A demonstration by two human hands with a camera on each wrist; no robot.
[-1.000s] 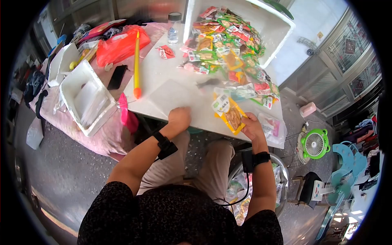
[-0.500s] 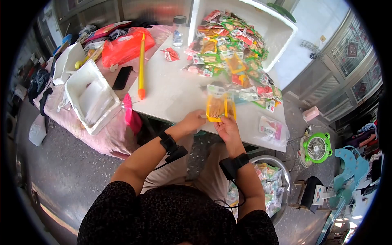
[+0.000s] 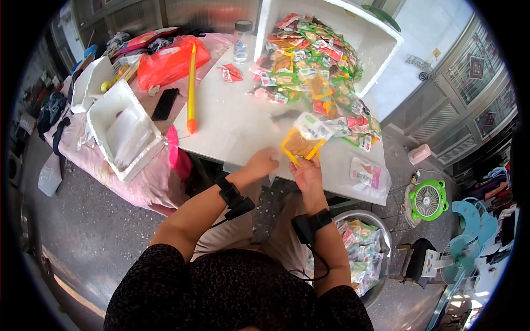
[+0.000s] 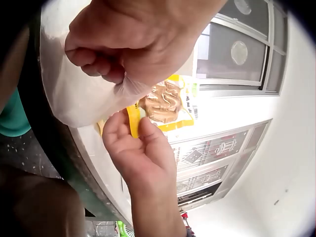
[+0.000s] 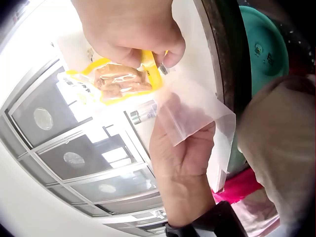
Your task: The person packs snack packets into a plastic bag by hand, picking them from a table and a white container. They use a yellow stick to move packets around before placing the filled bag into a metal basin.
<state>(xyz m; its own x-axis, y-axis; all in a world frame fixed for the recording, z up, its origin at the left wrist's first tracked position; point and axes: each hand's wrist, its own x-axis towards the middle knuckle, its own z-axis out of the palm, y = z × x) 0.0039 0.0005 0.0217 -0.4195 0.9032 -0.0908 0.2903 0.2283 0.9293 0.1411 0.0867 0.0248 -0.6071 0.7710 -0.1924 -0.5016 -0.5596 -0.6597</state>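
Note:
My right hand (image 3: 307, 175) pinches the lower edge of a snack packet (image 3: 302, 144) with a yellow border, a clear window and brown food inside. The packet tilts up over the table's front edge. Close to its left, my left hand (image 3: 261, 164) grips a thin clear plastic bag (image 4: 74, 89), fingers curled on the bag's edge. In the right wrist view the bag (image 5: 202, 111) hangs over the left palm, its mouth near the packet's yellow edge. Several packets (image 3: 326, 49) in red, green and yellow spill from a white foam box (image 3: 381, 58) at the back.
A metal basin (image 3: 385, 231) of bagged packets stands at lower right. Clear bags (image 3: 369, 174) lie on the table's right corner. Further left are a yellow stick (image 3: 191, 88), a jar (image 3: 241, 44), a red packet (image 3: 229, 73), a phone (image 3: 165, 105) and a foam tray (image 3: 149, 146).
The right hand has brought the packet leftward, close to the left hand, and its top now leans right. The left hand has shifted right and up with the clear bag.

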